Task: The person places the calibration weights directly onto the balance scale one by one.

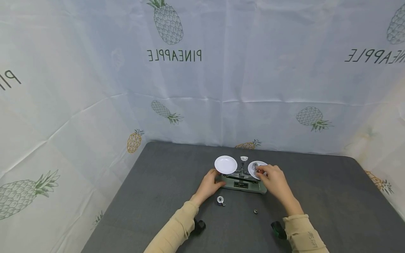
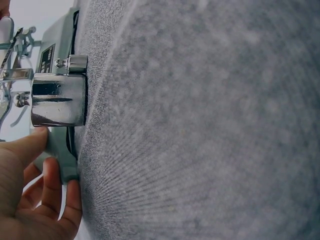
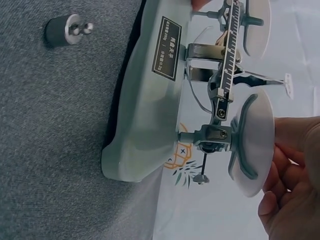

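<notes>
A pale green balance scale (image 1: 243, 184) with a printed label stands on the table. Its two white pans are the left pan (image 1: 225, 164) and the right pan (image 1: 252, 173). My left hand (image 1: 209, 183) grips the left end of the base, thumb in front and fingers round the end. Over the right pan, my right hand (image 1: 272, 177) pinches a small metal weight; in the right wrist view the pan hides its fingertips. Another shiny weight (image 1: 255, 165) shows on that pan. Nearer me stand a large weight (image 2: 59, 100) and a small one (image 2: 77, 64) beside it.
A lone small weight (image 3: 62, 31) stands in front of the scale's right half. The grey table (image 1: 177, 168) runs back to a patterned cloth (image 1: 269, 70) with pineapple prints. Dark straps (image 1: 199, 226) sit by the wrists.
</notes>
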Demonstrator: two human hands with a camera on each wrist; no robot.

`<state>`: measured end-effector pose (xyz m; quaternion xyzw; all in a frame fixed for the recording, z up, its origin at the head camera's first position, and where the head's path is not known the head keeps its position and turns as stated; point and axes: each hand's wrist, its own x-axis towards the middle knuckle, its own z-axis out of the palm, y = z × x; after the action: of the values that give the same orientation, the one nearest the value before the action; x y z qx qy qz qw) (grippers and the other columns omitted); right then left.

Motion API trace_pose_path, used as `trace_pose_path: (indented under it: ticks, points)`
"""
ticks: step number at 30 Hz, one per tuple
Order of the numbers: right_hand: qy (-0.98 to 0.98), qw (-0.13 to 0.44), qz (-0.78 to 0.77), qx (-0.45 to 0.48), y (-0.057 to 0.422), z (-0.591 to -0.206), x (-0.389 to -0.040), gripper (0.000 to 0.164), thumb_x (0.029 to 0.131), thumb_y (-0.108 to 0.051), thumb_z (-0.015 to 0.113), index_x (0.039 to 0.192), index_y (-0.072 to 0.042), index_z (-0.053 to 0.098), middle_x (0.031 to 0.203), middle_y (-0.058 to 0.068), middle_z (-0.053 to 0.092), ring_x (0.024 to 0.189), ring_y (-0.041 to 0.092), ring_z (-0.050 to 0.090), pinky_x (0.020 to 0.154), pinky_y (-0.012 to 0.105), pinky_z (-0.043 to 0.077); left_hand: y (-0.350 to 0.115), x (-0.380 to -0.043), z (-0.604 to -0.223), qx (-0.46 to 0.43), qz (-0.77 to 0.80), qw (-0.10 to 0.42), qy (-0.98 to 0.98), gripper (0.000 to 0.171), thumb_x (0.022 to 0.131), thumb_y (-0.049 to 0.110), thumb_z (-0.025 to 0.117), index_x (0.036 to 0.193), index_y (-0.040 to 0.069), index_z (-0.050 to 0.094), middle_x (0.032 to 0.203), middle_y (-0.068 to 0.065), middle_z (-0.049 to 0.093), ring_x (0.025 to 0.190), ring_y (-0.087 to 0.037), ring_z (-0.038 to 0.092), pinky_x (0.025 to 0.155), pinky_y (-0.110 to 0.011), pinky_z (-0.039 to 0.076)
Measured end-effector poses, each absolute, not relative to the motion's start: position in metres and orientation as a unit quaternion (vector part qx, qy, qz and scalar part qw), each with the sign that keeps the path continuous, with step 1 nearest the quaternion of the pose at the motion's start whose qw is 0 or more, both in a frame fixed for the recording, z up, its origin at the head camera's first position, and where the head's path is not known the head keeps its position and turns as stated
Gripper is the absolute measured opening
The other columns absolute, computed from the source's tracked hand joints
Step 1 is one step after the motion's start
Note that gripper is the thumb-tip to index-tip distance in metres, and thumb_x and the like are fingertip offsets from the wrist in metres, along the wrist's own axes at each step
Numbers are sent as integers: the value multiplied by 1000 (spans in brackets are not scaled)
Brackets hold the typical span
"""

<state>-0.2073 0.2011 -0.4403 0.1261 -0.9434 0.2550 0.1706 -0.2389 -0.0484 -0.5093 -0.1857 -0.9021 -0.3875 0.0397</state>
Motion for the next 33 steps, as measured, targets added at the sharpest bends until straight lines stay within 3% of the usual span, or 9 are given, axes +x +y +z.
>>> trace_pose_path:
  ticks: [25, 33]
  points:
    - [-946, 142, 274, 102, 202, -436, -206, 18, 80, -13, 71, 97, -4, 71, 79, 3, 63, 73, 17, 48, 64, 31, 37, -48, -238, -509, -182, -378, 45, -906, 40, 81, 21, 71, 116, 4, 60, 115, -11, 57, 66, -3, 46, 63, -18, 41]
    - [-930, 193, 288, 121, 204, -436, -203, 20, 79, -9, 72, 98, -3, 70, 83, 7, 65, 77, 22, 54, 66, 33, 44, -48, -237, -509, -185, -378, 51, -906, 40, 80, 21, 72, 114, 3, 61, 114, -11, 58, 67, -4, 47, 63, -18, 42]
